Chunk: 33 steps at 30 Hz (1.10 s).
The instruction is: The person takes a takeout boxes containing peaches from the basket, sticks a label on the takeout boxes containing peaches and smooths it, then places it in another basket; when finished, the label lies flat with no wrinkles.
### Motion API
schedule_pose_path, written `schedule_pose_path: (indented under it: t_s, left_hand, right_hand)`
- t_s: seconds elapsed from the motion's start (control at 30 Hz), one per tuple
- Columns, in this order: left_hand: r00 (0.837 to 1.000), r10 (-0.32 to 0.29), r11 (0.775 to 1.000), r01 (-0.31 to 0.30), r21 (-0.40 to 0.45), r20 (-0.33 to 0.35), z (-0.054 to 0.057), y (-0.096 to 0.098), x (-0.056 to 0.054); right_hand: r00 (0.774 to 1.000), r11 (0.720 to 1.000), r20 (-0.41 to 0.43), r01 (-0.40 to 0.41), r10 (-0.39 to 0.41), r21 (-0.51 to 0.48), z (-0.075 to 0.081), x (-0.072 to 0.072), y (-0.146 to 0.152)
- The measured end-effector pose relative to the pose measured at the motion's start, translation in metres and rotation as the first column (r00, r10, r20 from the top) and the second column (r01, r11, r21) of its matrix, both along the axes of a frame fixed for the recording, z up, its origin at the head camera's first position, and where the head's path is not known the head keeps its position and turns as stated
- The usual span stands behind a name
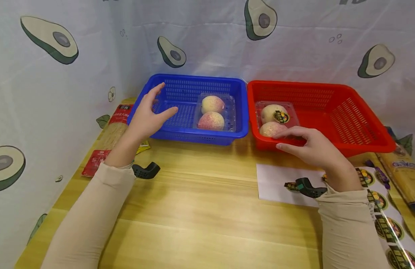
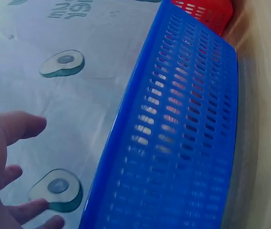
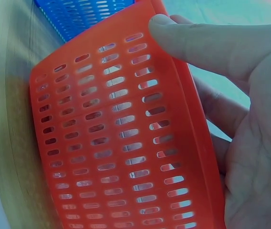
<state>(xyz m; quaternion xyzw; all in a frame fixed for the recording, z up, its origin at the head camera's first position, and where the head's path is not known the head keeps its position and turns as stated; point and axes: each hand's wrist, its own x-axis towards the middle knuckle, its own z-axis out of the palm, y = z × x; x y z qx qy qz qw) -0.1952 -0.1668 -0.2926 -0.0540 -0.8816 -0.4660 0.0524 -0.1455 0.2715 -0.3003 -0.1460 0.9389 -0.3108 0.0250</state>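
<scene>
My left hand [image 1: 147, 116] hovers at the left end of the blue basket [image 1: 180, 130], fingers spread and holding nothing. In that basket lies a clear plastic box with two peaches [image 1: 211, 120], away from the hand. My right hand [image 1: 309, 145] is at the front rim of the red basket [image 1: 355, 147]. Its thumb [image 3: 192, 43] is by the outside of the rim and the other fingers reach over it, partly hidden. Under the fingertips sits another clear box of two peaches [image 1: 272, 112], bearing a black and gold round sticker [image 1: 281, 117].
A white paper [image 1: 271, 183] with a sticker lies before the red basket. Sticker sheets [image 1: 378, 201] and a yellow package [image 1: 405, 172] are at the right. A red package of noodles [image 1: 110, 138] lies at the left. An avocado-print curtain [image 1: 207, 45] hangs behind.
</scene>
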Motion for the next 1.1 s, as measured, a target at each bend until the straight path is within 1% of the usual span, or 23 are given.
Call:
schedule_pose_path:
  t_s: [0.07,0.13,0.17,0.23,0.27,0.37,0.43,0.5,0.63,0.7,0.77,0.8,0.83,0.9,0.97,1.1]
  left_hand:
    - [0.995,-0.056,0.998,0.055,0.011,0.084,0.005,0.012,-0.011]
    - [0.98,-0.107,0.994,0.106,0.019,0.166,0.009,0.025,-0.022]
    - [0.969,-0.13,0.991,0.128,0.023,0.21,0.011,0.031,-0.027]
    - [0.939,-0.169,0.985,0.172,0.018,0.299,0.015,0.043,-0.038]
    - [0.921,-0.187,0.981,0.193,0.018,0.34,0.016,0.049,-0.043]
    - [0.86,-0.214,0.974,0.224,0.033,0.463,0.017,0.063,-0.056]
    - [0.82,-0.219,0.972,0.233,0.041,0.528,0.017,0.07,-0.062]
    - [0.788,-0.212,0.971,0.237,0.032,0.579,0.017,0.075,-0.067]
    - [0.729,-0.207,0.967,0.256,0.02,0.652,0.019,0.079,-0.074]
    - [0.703,-0.211,0.968,0.247,0.044,0.68,0.02,0.079,-0.077]
    - [0.679,-0.208,0.972,0.226,0.069,0.704,0.021,0.078,-0.079]
    - [0.669,-0.204,0.974,0.213,0.078,0.714,0.021,0.077,-0.08]
    - [0.664,-0.201,0.976,0.202,0.085,0.721,0.021,0.076,-0.081]
    - [0.656,-0.189,0.98,0.178,0.093,0.731,0.02,0.074,-0.081]
    - [0.651,-0.181,0.981,0.169,0.092,0.737,0.018,0.074,-0.082]
    - [0.645,-0.186,0.98,0.172,0.096,0.741,0.012,0.075,-0.084]
  right_hand:
    - [1.0,1.0,-0.003,0.002,-0.002,0.003,0.001,0.0,0.001]
    - [1.0,1.0,-0.002,0.008,-0.008,0.006,0.002,0.001,0.002]
    - [1.0,1.0,0.0,0.012,-0.012,0.009,0.002,0.001,0.002]
    - [1.0,1.0,0.004,0.021,-0.021,0.015,0.003,0.002,0.003]
    - [1.0,0.999,0.007,0.026,-0.026,0.019,0.003,0.002,0.004]
    - [0.999,0.999,0.016,0.03,-0.03,0.02,0.001,0.002,0.005]
    - [0.999,0.999,0.017,0.027,-0.028,0.016,0.0,0.001,0.004]
    - [1.0,1.0,0.015,0.022,-0.022,0.01,-0.001,0.001,0.004]
    - [1.0,1.0,0.016,0.014,-0.014,0.003,-0.001,0.0,0.003]
    - [1.0,1.0,0.019,0.014,-0.014,0.004,-0.001,0.0,0.002]
    - [0.999,1.0,0.027,0.016,-0.016,0.006,-0.001,0.0,0.002]
    - [0.999,1.0,0.031,0.018,-0.018,0.006,-0.001,0.0,0.001]
    - [0.999,1.0,0.032,0.018,-0.018,0.008,0.0,0.0,0.001]
    - [0.999,1.0,0.032,0.015,-0.015,0.005,0.0,-0.001,0.001]
    - [0.999,1.0,0.031,0.012,-0.012,0.003,-0.001,-0.001,0.001]
    - [0.999,1.0,0.031,0.012,-0.012,-0.001,-0.002,-0.003,0.0]
